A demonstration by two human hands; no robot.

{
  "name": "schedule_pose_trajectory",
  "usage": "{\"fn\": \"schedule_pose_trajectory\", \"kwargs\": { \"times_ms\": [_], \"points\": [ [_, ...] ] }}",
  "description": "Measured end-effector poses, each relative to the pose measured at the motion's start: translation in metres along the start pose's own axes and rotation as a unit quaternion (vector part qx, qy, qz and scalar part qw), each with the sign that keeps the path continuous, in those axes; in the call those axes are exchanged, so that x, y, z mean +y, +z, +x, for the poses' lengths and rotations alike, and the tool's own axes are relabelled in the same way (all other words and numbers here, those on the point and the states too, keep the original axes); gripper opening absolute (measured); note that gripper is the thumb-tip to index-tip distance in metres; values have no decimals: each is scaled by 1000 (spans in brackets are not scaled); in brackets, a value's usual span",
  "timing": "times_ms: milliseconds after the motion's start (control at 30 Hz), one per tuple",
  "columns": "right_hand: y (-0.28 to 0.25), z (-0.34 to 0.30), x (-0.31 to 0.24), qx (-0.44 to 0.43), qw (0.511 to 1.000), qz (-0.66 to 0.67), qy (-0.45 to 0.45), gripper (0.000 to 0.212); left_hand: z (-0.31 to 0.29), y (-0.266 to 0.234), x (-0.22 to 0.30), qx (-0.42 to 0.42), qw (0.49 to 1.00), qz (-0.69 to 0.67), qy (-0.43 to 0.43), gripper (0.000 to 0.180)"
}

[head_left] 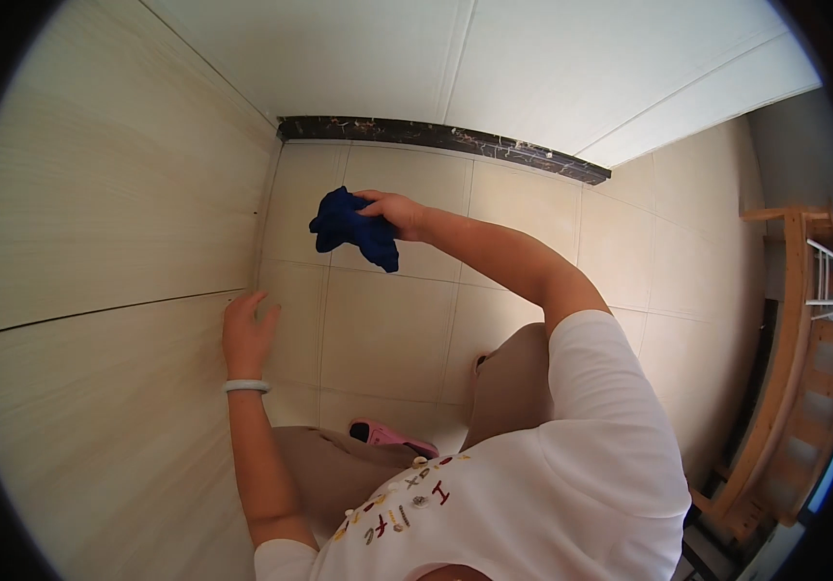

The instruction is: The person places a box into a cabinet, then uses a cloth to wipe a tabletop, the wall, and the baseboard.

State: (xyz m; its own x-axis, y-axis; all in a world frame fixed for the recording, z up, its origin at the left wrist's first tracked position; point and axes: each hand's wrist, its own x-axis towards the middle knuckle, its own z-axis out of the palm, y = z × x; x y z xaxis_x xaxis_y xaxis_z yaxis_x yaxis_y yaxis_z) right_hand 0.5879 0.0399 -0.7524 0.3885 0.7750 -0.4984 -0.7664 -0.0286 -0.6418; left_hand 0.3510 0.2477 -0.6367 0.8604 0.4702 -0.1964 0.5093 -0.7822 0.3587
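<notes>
A crumpled dark blue cloth [353,230] hangs from my right hand [392,213], above the tiled floor and close to the dark skirting strip. My right thumb and fingers are closed on its right side, and part of the fingers is hidden behind it. My left hand [250,329] is beside the pale wood-grain panel [97,407] on the left, near the dark seam between two panels. Its fingers are extended with the thumb apart, and nothing is in it. Whether the fingertips touch the panel I cannot tell. A pale bracelet [246,385] circles my left wrist.
A black marbled skirting strip [445,138] runs along the foot of the white wall panels [368,58]. Beige tiles [387,329] cover the floor under my knees and pink shoe [392,439]. Off to the right stands a wooden frame [789,358] with white rungs.
</notes>
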Motion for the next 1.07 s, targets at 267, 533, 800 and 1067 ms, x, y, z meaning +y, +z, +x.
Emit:
{"fn": "schedule_pose_trajectory", "kwargs": {
  "times_ms": [267,533,800,1067],
  "points": [
    [61,9,-32,-142,976,162,-42,41,-5,-7,0,38,999,-9,29,32],
    [86,33,-66,127,938,-321,-41,51,10,-7,24,4,999,-33,43,38],
    [306,-8,-117,196,694,-354,-596,77,-9,-6,17,-22,999,-39,-4,43],
    [344,53,-80,158,594,-281,-737,86,-23,-27,5,-10,998,-44,32,45]
  ]
}}
